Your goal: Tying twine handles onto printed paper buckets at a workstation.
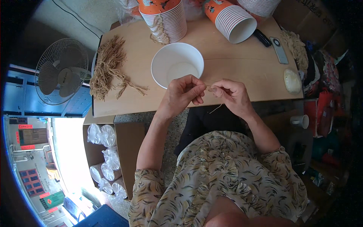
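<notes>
My left hand (183, 92) and my right hand (233, 97) face each other just past the table's near edge. Both are closed, with thumb and fingertips pinching a thin piece of tan twine (216, 109). A loose end of it hangs below my right hand; the part inside the fingers is hidden. Right behind my left hand, a white paper bucket (177, 64) stands upright on the table, its open mouth toward me. Farther left lies a heap of brown twine lengths (107, 70), some strands trailing toward the bucket.
Stacked orange-and-white buckets (168, 28) stand at the back, with another stack (234, 22) lying on its side. A phone (278, 50), a black object (262, 38) and a pale wrapped lump (292, 81) lie right. A fan (62, 72) and a carton of bagged cups (130, 151) are left.
</notes>
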The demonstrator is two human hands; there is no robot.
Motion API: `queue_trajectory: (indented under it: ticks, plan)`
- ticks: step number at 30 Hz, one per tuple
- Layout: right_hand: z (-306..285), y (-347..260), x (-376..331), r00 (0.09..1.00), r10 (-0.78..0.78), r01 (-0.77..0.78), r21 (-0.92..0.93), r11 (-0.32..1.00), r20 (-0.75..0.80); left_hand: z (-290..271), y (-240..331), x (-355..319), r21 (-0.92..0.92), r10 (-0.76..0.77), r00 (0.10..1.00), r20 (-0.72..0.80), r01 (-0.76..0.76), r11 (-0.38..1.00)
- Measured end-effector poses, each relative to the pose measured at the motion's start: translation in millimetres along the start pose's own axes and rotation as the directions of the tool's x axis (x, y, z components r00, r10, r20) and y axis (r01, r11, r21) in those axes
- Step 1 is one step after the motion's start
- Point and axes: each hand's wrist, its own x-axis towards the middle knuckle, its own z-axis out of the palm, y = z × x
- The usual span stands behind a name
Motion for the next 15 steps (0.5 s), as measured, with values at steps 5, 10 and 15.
queue_trajectory:
  ticks: [5,10,15]
  plan:
    - [-4,-2,0,0.997,0.078,-0.076,0.074,0.994,-0.017,-1,0,-1,-0.007,-0.006,1.000,0.007,0.006,1.000]
    - [-4,-4,2,0.996,0.088,-0.088,0.153,0.984,0.009,-2,4,-4,0.008,-0.036,0.999,0.017,0.036,0.999]
    - [0,-11,7,0.995,0.099,-0.102,0.159,0.982,0.026,-6,3,-9,0.055,-0.002,0.999,0.039,-0.001,0.998]
